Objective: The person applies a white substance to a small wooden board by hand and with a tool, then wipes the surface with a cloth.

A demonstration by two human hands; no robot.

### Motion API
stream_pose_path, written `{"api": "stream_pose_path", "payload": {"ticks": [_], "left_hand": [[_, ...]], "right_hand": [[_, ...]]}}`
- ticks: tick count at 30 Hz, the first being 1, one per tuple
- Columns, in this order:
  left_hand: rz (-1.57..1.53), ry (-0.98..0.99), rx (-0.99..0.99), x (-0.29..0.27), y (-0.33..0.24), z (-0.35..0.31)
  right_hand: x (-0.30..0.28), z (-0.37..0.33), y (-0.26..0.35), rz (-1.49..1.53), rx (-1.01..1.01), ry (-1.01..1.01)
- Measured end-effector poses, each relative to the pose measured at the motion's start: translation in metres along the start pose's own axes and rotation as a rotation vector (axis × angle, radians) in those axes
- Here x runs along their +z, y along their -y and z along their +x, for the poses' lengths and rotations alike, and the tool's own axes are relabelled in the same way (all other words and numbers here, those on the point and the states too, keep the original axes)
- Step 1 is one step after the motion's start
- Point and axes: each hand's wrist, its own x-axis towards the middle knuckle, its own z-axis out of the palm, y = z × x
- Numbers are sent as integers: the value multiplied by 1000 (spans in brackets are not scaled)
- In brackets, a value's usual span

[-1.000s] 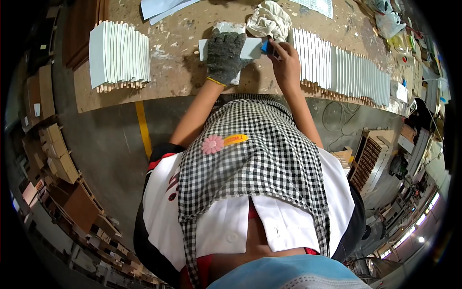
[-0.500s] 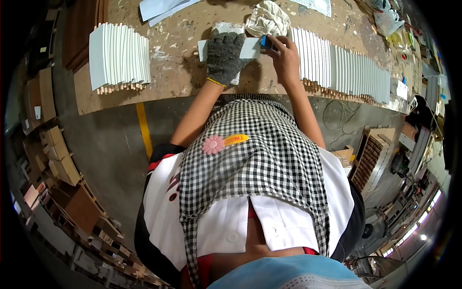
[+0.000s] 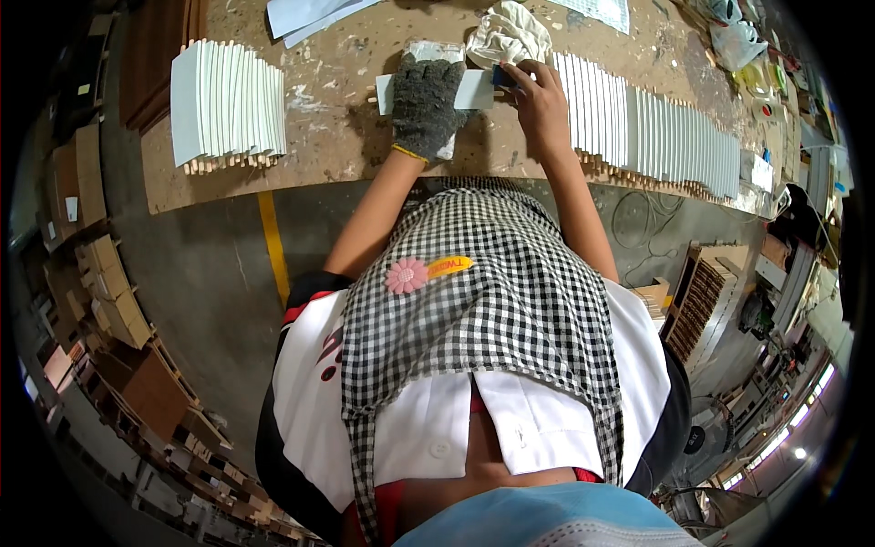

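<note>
Here's the pale grey, flat rectangular panel [image 3: 474,90], lying crosswise above the white-topped block [image 3: 437,48] on our paint-spotted brown table [image 3: 337,137]! Our left hand in its dark grey knit glove [image 3: 427,105] grips it, fingers closed over its middle. At its right end, our bare right hand [image 3: 542,105] pinches a small blue block [image 3: 500,77]; a crumpled cream cloth [image 3: 510,35] lies just beyond.
</note>
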Motion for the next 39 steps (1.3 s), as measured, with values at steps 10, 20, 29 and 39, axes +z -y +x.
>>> {"api": "stream_pose_path", "payload": {"ticks": [10,20,29,39], "left_hand": [[-13,-24,-5,-2,-2,2],[-15,-47,-9,-2,-2,4],[91,-65,-3,5,-1,1],[39,-46,-46,-3,-9,3]], "right_hand": [[0,0,-4,-48,33,12],[-3,-39,4,48,40,97],[3,-56,12,315,293,70],[6,-53,8,722,662,79]]}}
